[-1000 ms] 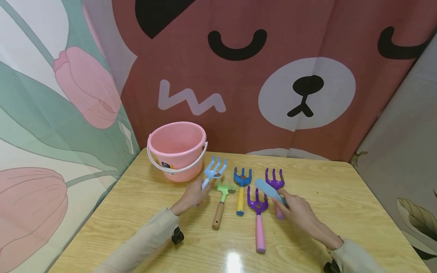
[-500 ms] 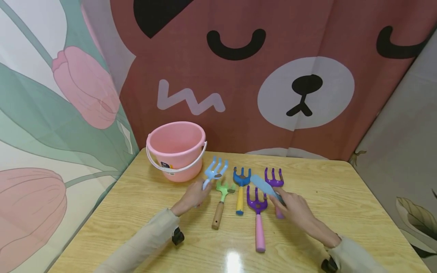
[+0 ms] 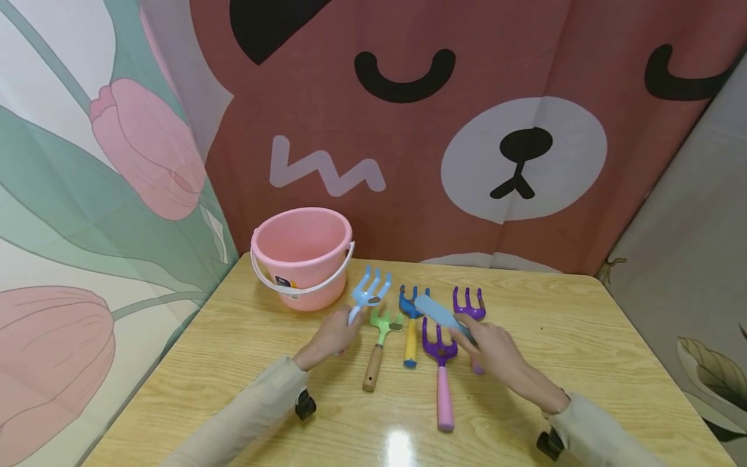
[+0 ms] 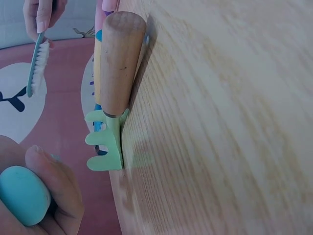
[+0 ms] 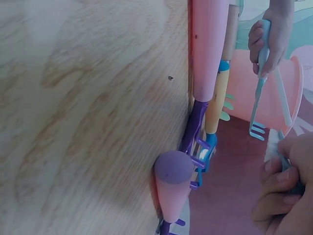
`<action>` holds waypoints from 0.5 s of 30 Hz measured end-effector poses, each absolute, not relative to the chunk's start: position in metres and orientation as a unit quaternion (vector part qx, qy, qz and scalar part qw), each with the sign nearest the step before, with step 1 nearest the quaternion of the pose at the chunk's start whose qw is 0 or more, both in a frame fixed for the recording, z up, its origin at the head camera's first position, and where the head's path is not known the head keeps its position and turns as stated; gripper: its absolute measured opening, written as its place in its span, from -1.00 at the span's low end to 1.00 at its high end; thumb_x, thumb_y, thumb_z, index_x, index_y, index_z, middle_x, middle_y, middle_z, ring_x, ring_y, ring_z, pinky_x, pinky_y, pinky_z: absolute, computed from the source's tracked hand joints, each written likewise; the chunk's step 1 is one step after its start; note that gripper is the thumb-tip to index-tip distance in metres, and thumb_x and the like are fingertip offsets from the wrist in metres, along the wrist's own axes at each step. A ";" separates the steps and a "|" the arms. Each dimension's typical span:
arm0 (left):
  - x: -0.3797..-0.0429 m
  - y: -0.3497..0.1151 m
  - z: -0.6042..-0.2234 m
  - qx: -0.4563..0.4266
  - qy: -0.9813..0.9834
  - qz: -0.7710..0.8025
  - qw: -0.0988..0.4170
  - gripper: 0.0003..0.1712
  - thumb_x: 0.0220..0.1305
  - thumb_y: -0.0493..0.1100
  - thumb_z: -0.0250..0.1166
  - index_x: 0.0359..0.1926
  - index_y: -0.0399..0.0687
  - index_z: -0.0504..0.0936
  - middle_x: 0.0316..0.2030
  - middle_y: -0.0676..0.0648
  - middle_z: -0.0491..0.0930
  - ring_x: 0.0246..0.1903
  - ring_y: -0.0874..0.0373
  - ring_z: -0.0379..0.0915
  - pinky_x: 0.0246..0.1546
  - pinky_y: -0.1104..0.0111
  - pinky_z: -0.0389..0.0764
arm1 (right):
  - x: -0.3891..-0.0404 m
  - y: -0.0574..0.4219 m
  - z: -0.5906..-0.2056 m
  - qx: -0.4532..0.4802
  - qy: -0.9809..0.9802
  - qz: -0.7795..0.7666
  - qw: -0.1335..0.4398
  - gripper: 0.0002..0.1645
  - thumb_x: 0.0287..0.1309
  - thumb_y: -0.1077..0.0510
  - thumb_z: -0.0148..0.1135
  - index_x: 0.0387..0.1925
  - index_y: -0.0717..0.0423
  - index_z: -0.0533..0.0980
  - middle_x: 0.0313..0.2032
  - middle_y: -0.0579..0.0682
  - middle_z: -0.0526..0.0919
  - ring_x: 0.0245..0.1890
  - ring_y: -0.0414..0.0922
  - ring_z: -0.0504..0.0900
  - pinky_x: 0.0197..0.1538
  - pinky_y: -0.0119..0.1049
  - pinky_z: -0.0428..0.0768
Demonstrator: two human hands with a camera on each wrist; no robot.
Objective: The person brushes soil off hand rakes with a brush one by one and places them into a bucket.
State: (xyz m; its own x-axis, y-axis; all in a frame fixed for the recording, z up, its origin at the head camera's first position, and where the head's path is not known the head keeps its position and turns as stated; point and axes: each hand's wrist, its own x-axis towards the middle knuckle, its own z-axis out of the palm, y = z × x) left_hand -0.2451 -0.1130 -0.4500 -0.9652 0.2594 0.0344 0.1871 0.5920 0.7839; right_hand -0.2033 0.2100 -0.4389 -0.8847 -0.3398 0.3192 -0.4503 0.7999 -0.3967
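Note:
My left hand [image 3: 331, 337] grips a light blue hand fork [image 3: 366, 298] by its handle, prongs raised beside the bucket; a brown patch marks one prong. The rounded handle end [image 4: 24, 196] pokes out of the fist in the left wrist view. My right hand [image 3: 496, 350] holds a blue brush [image 3: 436, 312], its white bristles [image 4: 41, 61] facing down in the left wrist view. From the head, the brush overlaps the blue fork with the yellow handle [image 3: 411, 344]. Between the hands also lie a green fork with a wooden handle [image 3: 373, 370] and a purple fork with a pink handle [image 3: 445, 395].
A pink bucket [image 3: 315, 301] with a white handle stands at the table's back left. Another purple fork [image 3: 469, 310] lies partly behind my right hand. The wooden table [image 3: 583, 337] ends at a curtain with a bear print [image 3: 408, 214].
My right hand has moved left with the brush, from beside the purple forks to over the blue fork's head. My left hand and its light blue fork have shifted very slightly right.

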 end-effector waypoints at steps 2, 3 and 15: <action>-0.245 -0.113 -0.450 0.126 0.891 0.433 0.041 -0.67 0.52 -0.06 0.00 -0.28 -0.26 0.42 -0.74 -0.03 0.37 -0.90 0.25 0.24 -0.89 0.43 0.31 | -0.204 0.208 -0.438 0.208 -0.941 0.240 0.117 -0.56 0.40 0.04 0.17 0.12 0.29 0.50 -0.75 -0.27 0.28 -0.81 -0.36 0.20 -0.72 -0.42 0.24; -0.245 -0.113 -0.450 0.125 0.892 0.433 0.041 -0.67 0.52 -0.06 0.00 -0.28 -0.26 0.42 -0.73 -0.03 0.37 -0.90 0.25 0.24 -0.89 0.43 0.31 | -0.204 0.208 -0.438 0.207 -0.941 0.241 0.119 -0.57 0.40 0.05 0.17 0.10 0.29 0.51 -0.75 -0.27 0.28 -0.81 -0.36 0.20 -0.72 -0.42 0.24; -0.245 -0.110 -0.449 0.127 0.890 0.434 0.049 -0.65 0.52 -0.03 0.04 -0.26 -0.27 0.42 -0.72 -0.04 0.37 -0.89 0.23 0.26 -0.88 0.43 0.31 | -0.206 0.203 -0.439 0.218 -0.937 0.237 0.138 -0.61 0.40 0.05 0.17 0.01 0.32 0.55 -0.77 -0.29 0.24 -0.84 -0.41 0.09 -0.75 -0.51 0.11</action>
